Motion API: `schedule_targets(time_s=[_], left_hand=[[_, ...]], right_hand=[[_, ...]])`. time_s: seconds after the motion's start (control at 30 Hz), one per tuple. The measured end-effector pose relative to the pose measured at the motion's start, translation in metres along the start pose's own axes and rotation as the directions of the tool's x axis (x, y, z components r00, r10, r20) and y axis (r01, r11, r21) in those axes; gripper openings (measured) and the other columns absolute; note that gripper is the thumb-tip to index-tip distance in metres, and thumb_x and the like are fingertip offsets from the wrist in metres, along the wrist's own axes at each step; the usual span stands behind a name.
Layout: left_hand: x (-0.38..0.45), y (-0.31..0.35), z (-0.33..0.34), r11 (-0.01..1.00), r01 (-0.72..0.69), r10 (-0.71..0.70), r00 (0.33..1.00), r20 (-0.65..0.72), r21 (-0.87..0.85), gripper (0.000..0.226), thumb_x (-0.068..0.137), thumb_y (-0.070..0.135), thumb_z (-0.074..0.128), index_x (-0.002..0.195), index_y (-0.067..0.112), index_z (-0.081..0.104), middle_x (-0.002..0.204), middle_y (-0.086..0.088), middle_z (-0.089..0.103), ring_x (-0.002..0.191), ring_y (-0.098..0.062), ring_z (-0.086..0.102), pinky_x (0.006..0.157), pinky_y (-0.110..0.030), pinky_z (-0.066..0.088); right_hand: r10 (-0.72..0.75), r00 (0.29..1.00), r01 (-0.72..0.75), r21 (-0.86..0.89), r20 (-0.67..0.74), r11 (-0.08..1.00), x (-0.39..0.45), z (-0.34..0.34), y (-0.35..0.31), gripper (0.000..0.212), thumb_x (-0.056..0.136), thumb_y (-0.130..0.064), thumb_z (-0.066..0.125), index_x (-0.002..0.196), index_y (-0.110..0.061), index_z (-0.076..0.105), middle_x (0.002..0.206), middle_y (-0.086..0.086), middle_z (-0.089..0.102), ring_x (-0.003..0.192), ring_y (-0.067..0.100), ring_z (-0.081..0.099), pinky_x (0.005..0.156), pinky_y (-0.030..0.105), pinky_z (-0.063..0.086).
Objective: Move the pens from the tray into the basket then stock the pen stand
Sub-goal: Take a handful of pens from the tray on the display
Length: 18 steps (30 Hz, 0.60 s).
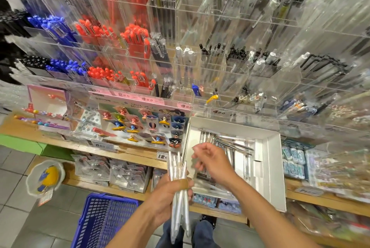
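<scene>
Head view: my left hand (170, 189) is clamping a bundle of clear pens (178, 177) mid-barrel, near the basket (104, 217). My right hand (212, 162) is hovering empty, fingers loosely curled, over the tray (274, 167). I judge the pens light, stiff and slippery.

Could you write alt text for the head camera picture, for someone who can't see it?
A person's left hand grips a bundle of clear pens while the right hand hovers over a white tray of more. A blue basket sits below.

arms: bare, no sleeves | left hand (170, 191): tan plaster on finger, probably | legs: dark blue trousers (202, 233)
</scene>
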State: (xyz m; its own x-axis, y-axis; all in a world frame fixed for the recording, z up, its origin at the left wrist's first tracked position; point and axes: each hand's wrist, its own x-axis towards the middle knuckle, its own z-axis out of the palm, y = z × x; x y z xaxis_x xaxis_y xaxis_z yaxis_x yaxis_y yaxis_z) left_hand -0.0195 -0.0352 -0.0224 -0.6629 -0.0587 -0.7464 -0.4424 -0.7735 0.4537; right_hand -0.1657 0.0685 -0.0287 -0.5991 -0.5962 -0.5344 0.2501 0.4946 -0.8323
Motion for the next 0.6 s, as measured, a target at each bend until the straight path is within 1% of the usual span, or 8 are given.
schedule_targets(time_s=[0.07,0.1,0.2,0.27,0.37,0.47,0.53,0.6], left_hand=[[-0.001,-0.001,-0.003,0.998,0.014,-0.017,0.999,-0.037,-0.066,0.067,0.058,0.000,0.085,0.117,-0.002,0.052,0.073,-0.013,0.064,0.059,-0.023,0.061,0.053,-0.032,0.054],[-0.002,-0.001,-0.004,0.995,0.016,-0.021,0.999,-0.046,-0.103,0.063,0.060,-0.002,0.082,0.116,-0.001,0.052,0.072,-0.013,0.063,0.058,-0.023,0.061,0.052,-0.032,0.054],[-0.002,0.003,-0.004,0.984,0.014,-0.020,0.999,-0.031,-0.179,0.048,0.067,-0.007,0.077,0.110,-0.001,0.055,0.073,-0.013,0.060,0.057,-0.023,0.059,0.049,-0.030,0.054],[-0.002,0.006,-0.004,0.980,0.012,-0.018,0.999,-0.031,-0.199,0.042,0.071,-0.010,0.073,0.109,-0.002,0.056,0.073,-0.013,0.060,0.056,-0.022,0.059,0.049,-0.030,0.054],[-0.003,0.008,-0.005,0.980,0.007,-0.016,0.999,-0.043,-0.201,0.046,0.063,-0.006,0.078,0.104,-0.004,0.057,0.070,-0.014,0.059,0.055,-0.022,0.059,0.050,-0.029,0.054],[-0.002,0.009,-0.006,0.976,0.006,-0.020,0.998,-0.060,-0.216,0.051,0.061,-0.007,0.081,0.106,-0.003,0.056,0.072,-0.014,0.060,0.055,-0.023,0.059,0.049,-0.030,0.054],[0.000,0.010,-0.005,0.973,0.010,-0.026,0.997,-0.068,-0.230,0.056,0.062,-0.007,0.081,0.110,-0.002,0.054,0.073,-0.015,0.061,0.056,-0.024,0.059,0.049,-0.031,0.055],[0.001,0.012,-0.004,0.974,0.007,-0.023,0.997,-0.067,-0.225,0.066,0.055,-0.004,0.084,0.113,-0.001,0.053,0.074,-0.015,0.062,0.058,-0.024,0.059,0.050,-0.032,0.055]], right_hand=[[0.098,0.984,-0.119,-0.136,-0.150,0.984,0.026,-0.004,0.015,0.015,0.096,-0.023,0.057,0.105,-0.013,0.063,0.107,-0.001,0.068,0.070,0.013,0.067,0.060,0.020,0.054],[0.139,0.971,-0.183,-0.225,-0.196,0.957,0.037,-0.004,0.022,0.013,0.097,-0.017,0.055,0.100,-0.008,0.064,0.109,0.002,0.066,0.071,0.015,0.067,0.057,0.020,0.053],[0.205,0.959,-0.277,-0.510,-0.194,0.814,0.059,0.010,0.036,0.029,0.094,-0.005,0.048,0.067,-0.005,0.058,0.074,0.006,0.062,0.061,0.019,0.060,0.064,0.032,0.058],[0.221,0.949,-0.313,-0.601,-0.224,0.736,0.067,0.019,0.039,0.027,0.089,-0.002,0.051,0.064,-0.008,0.057,0.067,0.002,0.056,0.059,0.016,0.057,0.061,0.031,0.056],[0.297,0.926,-0.378,-0.545,-0.233,0.749,0.074,0.022,0.040,0.014,0.083,0.002,0.055,0.077,-0.001,0.067,0.071,0.004,0.061,0.061,0.018,0.062,0.052,0.027,0.054],[0.306,0.918,-0.393,-0.465,-0.254,0.793,0.070,0.016,0.042,0.018,0.088,-0.001,0.049,0.073,-0.003,0.060,0.061,0.004,0.058,0.049,0.015,0.054,0.041,0.021,0.043],[0.264,0.933,-0.355,-0.494,-0.246,0.793,0.065,0.013,0.045,0.031,0.091,-0.005,0.049,0.060,-0.009,0.052,0.053,0.000,0.049,0.045,0.013,0.047,0.048,0.022,0.047],[0.218,0.950,-0.306,-0.522,-0.224,0.796,0.063,0.013,0.048,0.038,0.094,-0.009,0.051,0.056,-0.013,0.046,0.050,-0.001,0.044,0.044,0.012,0.043,0.063,0.028,0.055]])
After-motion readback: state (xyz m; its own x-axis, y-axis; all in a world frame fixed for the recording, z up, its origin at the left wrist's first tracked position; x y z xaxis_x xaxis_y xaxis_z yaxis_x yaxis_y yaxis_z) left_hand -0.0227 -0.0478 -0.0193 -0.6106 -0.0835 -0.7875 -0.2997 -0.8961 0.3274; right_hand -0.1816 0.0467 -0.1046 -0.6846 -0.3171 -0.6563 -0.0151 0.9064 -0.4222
